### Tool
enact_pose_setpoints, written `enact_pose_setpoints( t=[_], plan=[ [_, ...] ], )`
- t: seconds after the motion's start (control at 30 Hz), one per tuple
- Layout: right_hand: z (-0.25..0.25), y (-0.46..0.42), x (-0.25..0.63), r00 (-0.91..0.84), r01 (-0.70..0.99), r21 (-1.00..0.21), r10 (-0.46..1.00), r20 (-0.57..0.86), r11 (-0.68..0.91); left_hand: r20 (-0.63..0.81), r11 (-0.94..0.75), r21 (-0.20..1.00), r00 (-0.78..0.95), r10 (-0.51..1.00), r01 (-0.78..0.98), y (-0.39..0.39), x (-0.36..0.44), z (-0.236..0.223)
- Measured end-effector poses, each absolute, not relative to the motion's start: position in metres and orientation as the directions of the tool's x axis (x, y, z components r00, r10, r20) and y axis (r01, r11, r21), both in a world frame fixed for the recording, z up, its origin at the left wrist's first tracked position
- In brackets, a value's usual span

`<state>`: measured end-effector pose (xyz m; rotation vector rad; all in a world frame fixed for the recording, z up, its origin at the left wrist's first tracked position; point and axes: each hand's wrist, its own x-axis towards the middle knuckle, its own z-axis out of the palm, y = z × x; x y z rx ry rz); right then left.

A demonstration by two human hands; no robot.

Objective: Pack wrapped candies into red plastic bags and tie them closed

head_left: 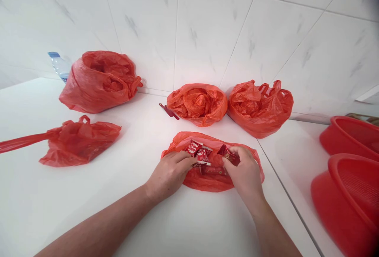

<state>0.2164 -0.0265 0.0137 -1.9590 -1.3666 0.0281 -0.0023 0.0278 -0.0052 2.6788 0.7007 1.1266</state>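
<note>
Packets in open red bag near right edge of table could spill if slack rim gets tugged; right hand pinches dark-red packet; left hand among wrappers, can't tell if pinching.

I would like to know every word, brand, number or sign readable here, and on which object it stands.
"KitKat", apparently: on the upper red wrapper in the red plastic bag under the hands.
Lower red wrapper beside it: print too blurred.
Wrapper in the right hand: marks too blurred.
Plastic bottle: markings too small.
</note>
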Motion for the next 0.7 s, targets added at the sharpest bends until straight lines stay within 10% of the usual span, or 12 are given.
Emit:
enact_pose_setpoints(
  t=[0.2, 0.7],
  plan=[
    [0.0187, -0.0267, 0.2168, 0.450, 0.671, -0.725, 0.863, 0.230, -0.156, 0.621, -0.873, 0.332, 0.614, 0.487, 0.357, 0.0278, -0.0021, -0.0052],
    [0.0190, -0.0301, 0.2210, 0.371, 0.724, -0.674, 0.907, 0.198, -0.148, 0.639, -0.860, 0.313, 0.581, 0.504, 0.402, 0.0261, -0.0003, 0.0001]
  ],
)
